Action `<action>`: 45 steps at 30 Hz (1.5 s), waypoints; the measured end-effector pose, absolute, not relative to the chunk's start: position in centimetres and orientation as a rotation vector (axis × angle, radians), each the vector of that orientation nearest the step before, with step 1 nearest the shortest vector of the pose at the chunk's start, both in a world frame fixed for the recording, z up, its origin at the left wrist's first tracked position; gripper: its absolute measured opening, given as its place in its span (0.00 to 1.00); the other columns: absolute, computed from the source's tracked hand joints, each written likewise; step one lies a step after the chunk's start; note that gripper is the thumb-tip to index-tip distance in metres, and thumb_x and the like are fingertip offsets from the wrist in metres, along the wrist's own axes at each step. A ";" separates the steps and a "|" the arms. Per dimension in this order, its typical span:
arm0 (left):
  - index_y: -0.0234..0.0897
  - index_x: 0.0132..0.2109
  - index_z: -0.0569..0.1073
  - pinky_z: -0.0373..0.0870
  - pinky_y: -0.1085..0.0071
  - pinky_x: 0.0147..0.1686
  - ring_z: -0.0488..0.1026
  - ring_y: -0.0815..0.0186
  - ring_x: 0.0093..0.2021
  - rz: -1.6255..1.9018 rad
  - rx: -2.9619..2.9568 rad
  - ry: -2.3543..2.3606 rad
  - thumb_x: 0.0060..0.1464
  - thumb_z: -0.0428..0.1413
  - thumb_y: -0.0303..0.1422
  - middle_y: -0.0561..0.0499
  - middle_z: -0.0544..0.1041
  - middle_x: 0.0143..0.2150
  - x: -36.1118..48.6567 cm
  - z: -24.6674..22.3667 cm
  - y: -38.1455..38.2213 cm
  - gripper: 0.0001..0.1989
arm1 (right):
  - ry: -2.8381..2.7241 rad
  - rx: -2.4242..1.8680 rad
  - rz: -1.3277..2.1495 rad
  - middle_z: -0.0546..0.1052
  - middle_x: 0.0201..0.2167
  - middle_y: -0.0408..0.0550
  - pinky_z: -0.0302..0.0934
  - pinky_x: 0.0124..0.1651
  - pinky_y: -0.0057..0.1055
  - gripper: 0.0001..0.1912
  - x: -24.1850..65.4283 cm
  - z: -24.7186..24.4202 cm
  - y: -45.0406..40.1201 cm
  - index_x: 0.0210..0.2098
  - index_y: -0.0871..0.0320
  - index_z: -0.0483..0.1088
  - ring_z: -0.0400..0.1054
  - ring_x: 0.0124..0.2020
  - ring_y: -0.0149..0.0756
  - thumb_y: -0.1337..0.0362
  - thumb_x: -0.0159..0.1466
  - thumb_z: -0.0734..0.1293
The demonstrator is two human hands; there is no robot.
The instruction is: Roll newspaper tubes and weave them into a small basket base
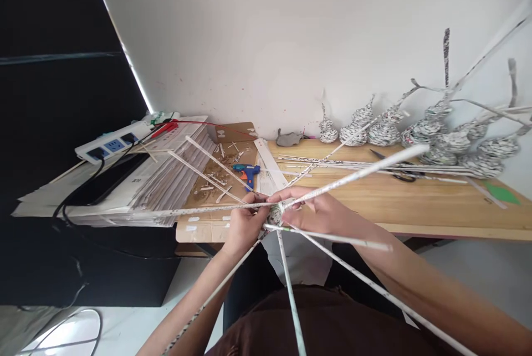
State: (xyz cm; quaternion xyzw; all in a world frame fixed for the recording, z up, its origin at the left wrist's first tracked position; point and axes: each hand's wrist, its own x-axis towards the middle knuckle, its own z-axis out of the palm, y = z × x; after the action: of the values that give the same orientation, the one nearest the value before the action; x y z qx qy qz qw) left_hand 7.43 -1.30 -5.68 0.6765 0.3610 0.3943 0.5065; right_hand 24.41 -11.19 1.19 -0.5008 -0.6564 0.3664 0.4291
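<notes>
Between my hands, just off the table's front edge, is a small woven piece (pixel 275 215) of rolled newspaper tubes. Long paper tubes (pixel 287 284) radiate from it on all sides, several of them crossing in front of my forearms. With thumb and fingers my left hand (pixel 248 222) pinches the left side of the weave. On the opposite side, my right hand (pixel 318 212) grips it, its index finger reaching over the far edge and its thumb near the centre. Crossing tubes partly hide the fingertips of both hands.
Behind my hands lies a blue glue gun (pixel 246 174) on cardboard (pixel 195 192) strewn with paper scraps. Paper stacks (pixel 166 179) with a power strip (pixel 112 143) stand left. Finished woven gourd shapes (pixel 384 132) line the wall, near loose paper tubes (pixel 353 164) and scissors (pixel 403 177).
</notes>
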 end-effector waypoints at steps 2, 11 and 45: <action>0.37 0.36 0.76 0.66 0.75 0.30 0.72 0.68 0.29 0.932 1.673 0.850 0.49 0.59 0.34 0.52 0.77 0.29 7.4 -5.3 -1.4 0.07 | -1.857 -1.333 0.746 0.75 0.50 0.48 0.60 0.54 0.36 0.19 24.8 1.4 -11.5 0.54 0.52 0.70 0.68 0.50 0.40 0.62 0.62 0.66; 0.38 0.30 0.74 0.63 0.75 0.27 0.68 0.68 0.26 0.873 1.835 0.823 0.48 0.59 0.33 0.54 0.74 0.25 8.1 -5.6 -1.4 0.04 | -1.916 -1.490 0.481 0.80 0.36 0.46 0.61 0.40 0.29 0.11 25.2 -1.5 -9.2 0.44 0.54 0.76 0.72 0.34 0.34 0.66 0.63 0.65; 0.34 0.36 0.75 0.66 0.76 0.27 0.71 0.71 0.26 0.912 1.415 0.741 0.48 0.63 0.36 0.51 0.76 0.30 9.5 -8.8 -3.3 0.10 | -0.976 -0.886 0.185 0.75 0.43 0.44 0.67 0.33 0.29 0.08 24.7 1.7 -10.0 0.39 0.51 0.59 0.74 0.36 0.33 0.67 0.63 0.64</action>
State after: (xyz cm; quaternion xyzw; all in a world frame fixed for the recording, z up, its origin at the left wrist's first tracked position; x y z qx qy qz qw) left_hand 9.50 -3.31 -8.81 0.6118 0.3205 0.3942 0.6063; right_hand 24.68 -10.00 1.70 -0.4109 -0.4528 0.0860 0.7866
